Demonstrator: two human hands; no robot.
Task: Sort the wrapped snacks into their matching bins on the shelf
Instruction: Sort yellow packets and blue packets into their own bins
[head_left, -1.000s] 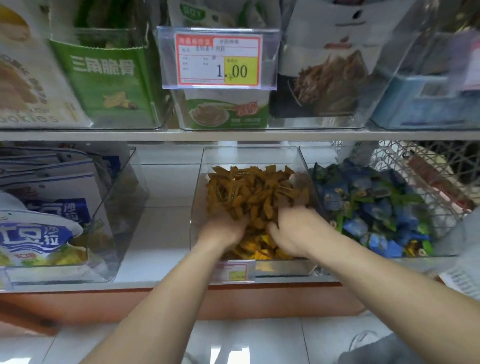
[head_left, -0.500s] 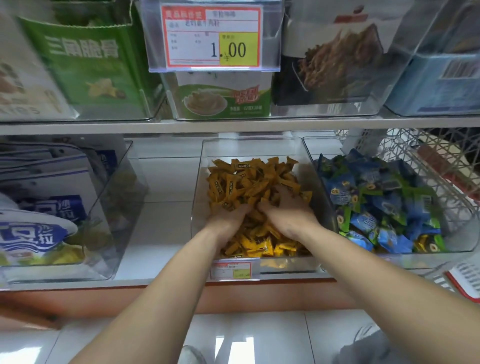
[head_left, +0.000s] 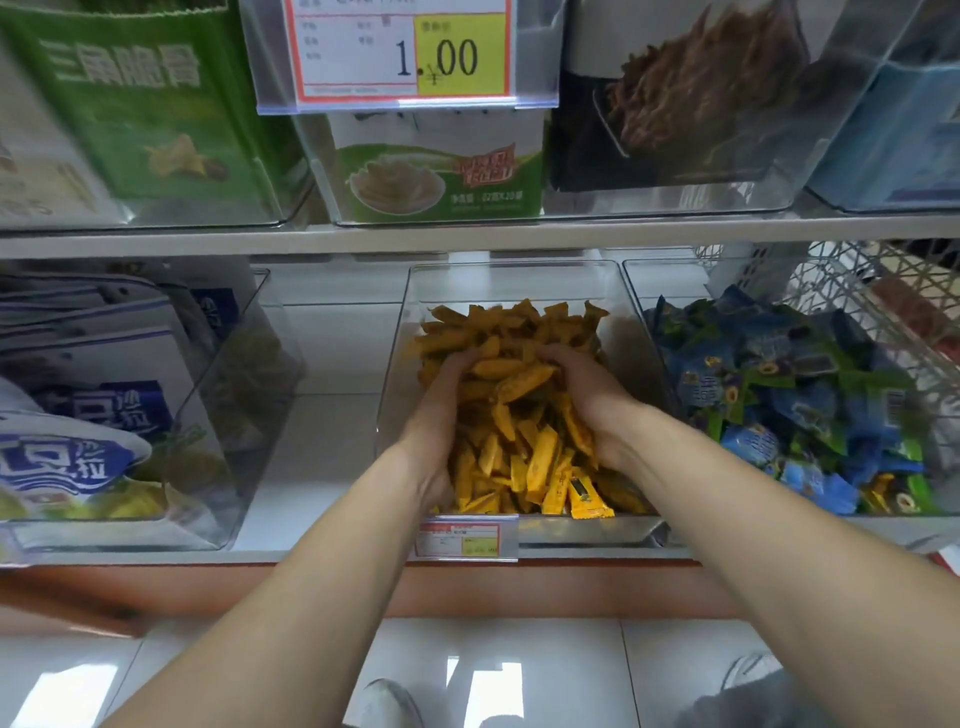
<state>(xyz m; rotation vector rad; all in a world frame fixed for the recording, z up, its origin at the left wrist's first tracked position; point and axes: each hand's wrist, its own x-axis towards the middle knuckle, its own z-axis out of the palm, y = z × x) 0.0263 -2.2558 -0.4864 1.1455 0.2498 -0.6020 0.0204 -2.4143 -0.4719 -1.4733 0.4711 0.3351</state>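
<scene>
Head view: left hand and right hand cup orange snacks in curled grips.

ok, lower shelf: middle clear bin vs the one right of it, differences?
Middle bin holds orange stick packs; right bin holds blue and green packs. The left hand and right hand are in the middle bin, fingers curled round a heap of them; no hand touches the right bin. Middle bin carries a price tag on its front; none shows on the right bin. Shared: both clear, open-topped, side by side.
</scene>
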